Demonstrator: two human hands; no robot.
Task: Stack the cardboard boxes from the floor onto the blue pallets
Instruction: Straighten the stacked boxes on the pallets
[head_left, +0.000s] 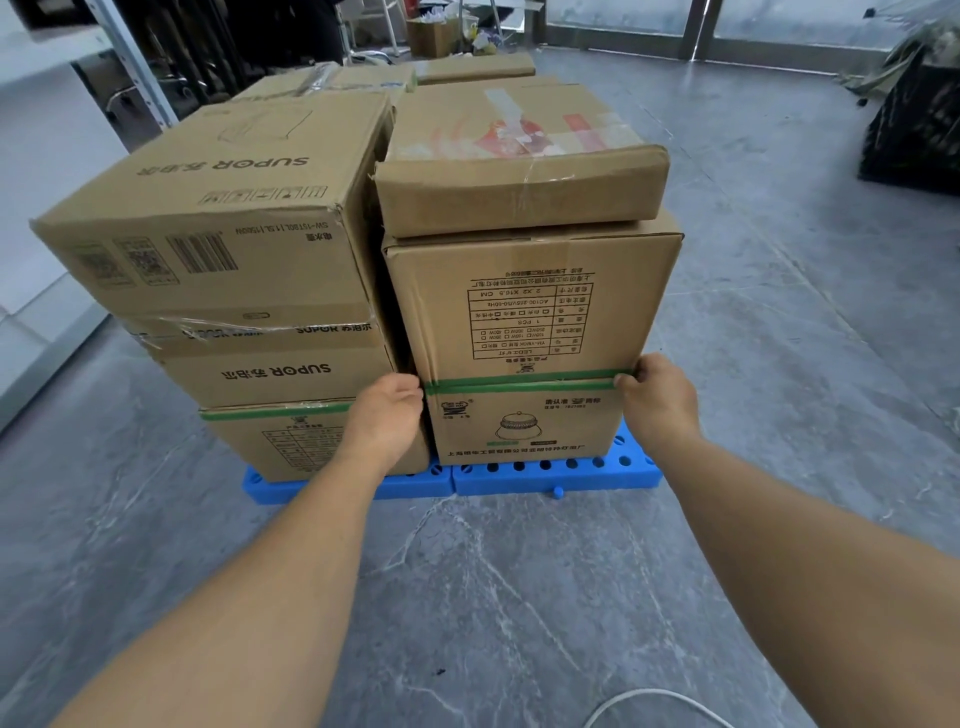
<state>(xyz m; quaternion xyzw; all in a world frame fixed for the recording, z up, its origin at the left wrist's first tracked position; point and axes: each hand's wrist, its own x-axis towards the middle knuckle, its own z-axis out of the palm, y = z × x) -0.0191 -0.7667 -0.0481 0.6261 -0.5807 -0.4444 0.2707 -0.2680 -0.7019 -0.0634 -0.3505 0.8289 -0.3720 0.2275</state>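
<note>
Both hands at the seam between two stacked brown cardboard boxes: left hand (387, 415) curled round the left front corner, right hand (657, 397) gripping the right corner of the tall printed cardboard box (530, 306), which sits on the green-taped lamp-print box (524, 423) atop the blue perforated plastic pallet (545, 475) just below the hands. Judged step: squaring this box on its stack. Next move likely needs an even two-sided push, since the flat taped cardboard box (519, 171) above could slide.

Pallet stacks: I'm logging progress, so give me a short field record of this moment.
pallets: blue pallets on grey floor
left stack: SUPOR box on top
right stack: flat taped box on tall box on green-taped lamp box
left hand: left hand on lamp box's left edge
right hand: right hand grips its right top corner
</note>
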